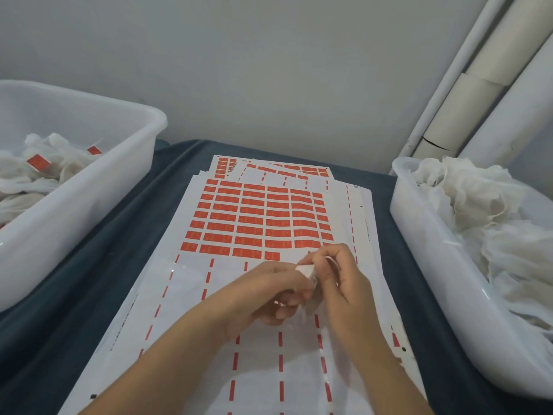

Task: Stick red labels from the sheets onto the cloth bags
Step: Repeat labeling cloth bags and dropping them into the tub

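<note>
Over the near half of the label sheet (257, 223), my left hand (269, 298) and right hand (335, 277) both pinch one small cloth bag (308, 272), its label largely hidden between my fingers. Plain bags fill the right bin (419, 235); labelled ones lie in the left bin (89, 181). Uneven pressing could leave the sticker creased or crooked.
</note>
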Tool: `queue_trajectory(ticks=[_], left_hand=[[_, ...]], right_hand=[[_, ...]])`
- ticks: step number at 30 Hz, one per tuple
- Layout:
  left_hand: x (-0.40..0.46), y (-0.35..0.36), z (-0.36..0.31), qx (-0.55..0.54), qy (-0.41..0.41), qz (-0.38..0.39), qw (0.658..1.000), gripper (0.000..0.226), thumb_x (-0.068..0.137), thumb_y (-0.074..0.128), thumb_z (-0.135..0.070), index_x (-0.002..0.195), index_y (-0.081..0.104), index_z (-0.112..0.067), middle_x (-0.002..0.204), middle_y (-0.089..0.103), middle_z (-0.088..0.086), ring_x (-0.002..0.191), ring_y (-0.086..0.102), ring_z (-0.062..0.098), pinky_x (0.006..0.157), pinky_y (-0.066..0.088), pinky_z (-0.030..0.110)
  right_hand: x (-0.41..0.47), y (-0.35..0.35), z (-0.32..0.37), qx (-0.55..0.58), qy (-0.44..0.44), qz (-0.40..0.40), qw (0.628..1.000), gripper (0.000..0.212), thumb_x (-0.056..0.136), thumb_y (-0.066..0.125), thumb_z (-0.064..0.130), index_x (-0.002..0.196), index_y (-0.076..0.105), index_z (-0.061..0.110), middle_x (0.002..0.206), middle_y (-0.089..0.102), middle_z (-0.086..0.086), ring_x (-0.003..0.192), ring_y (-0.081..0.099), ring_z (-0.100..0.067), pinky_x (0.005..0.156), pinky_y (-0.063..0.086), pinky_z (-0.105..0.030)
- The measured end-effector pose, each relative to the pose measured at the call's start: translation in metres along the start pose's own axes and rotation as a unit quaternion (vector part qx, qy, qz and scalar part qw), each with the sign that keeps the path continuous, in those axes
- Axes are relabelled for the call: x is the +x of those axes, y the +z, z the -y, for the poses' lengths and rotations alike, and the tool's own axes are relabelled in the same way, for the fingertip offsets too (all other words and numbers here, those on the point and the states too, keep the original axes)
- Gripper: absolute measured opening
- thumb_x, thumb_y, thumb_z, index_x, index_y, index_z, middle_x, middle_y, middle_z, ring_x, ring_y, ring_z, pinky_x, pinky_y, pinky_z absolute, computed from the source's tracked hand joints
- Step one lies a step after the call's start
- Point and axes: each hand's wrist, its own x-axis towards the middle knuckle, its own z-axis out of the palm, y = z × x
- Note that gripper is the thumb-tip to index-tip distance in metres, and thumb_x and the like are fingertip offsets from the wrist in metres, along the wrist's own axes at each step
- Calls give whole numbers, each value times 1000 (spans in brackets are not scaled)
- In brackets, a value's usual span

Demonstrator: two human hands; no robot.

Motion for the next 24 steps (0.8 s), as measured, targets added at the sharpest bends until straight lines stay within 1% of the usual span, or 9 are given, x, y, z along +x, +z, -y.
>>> queue_trajectory(ticks=[3,5,8,10,12,14,17,19,24], left_hand=[[3,2,2,25,52,-55,997,12,84,65,-26,77,64,-16,56,56,-4,45,48,4,48,40,13],[4,4,5,52,89,-87,991,6,83,65,-26,83,65,-20,58,60,-10,46,50,2,50,42,12],[6,10,10,115,140,-96,979,2,86,62,-27,85,60,-27,56,59,-20,47,52,-3,49,40,7],[5,11,10,127,161,-89,975,4,87,60,-27,85,58,-29,56,57,-23,50,54,-5,50,39,5],[5,10,10,132,173,-89,972,5,87,59,-26,85,57,-30,57,57,-26,54,55,-7,51,40,4],[4,10,11,140,181,-90,969,7,87,59,-26,84,57,-31,59,56,-28,58,56,-9,51,40,4],[5,11,13,145,190,-89,967,7,87,59,-27,83,56,-33,62,58,-29,62,56,-10,52,40,4],[5,10,13,146,189,-92,967,6,87,60,-28,84,56,-33,62,58,-29,62,56,-10,53,40,4],[5,7,12,120,176,-103,972,4,86,61,-27,85,58,-29,59,60,-23,55,56,-5,54,43,6]], right_hand=[[2,-4,-1,5,19,-48,999,17,81,40,43,89,48,31,93,59,21,92,55,10,72,45,-2],[3,-6,-1,8,38,-52,998,19,79,41,46,89,49,32,94,59,22,92,56,8,73,46,-3],[5,-8,0,28,68,-38,997,20,76,46,48,90,53,36,95,60,25,91,61,0,76,49,-7],[6,-10,1,58,85,-22,994,26,74,52,48,96,57,37,96,63,25,93,63,-2,78,51,-12],[8,-12,3,97,100,-5,990,36,71,57,46,106,55,38,97,63,28,94,62,5,72,52,-11],[9,-12,4,120,119,4,986,40,68,60,47,106,53,37,96,60,33,91,59,11,65,51,-9],[8,-15,3,100,126,2,987,29,64,60,48,89,62,33,86,63,32,86,58,14,57,46,-3],[7,-17,2,99,126,4,987,21,65,60,47,81,65,34,82,65,31,85,59,13,57,45,-2],[7,-18,2,96,118,43,987,15,71,59,43,82,65,35,87,66,29,91,60,9,65,47,-4]])
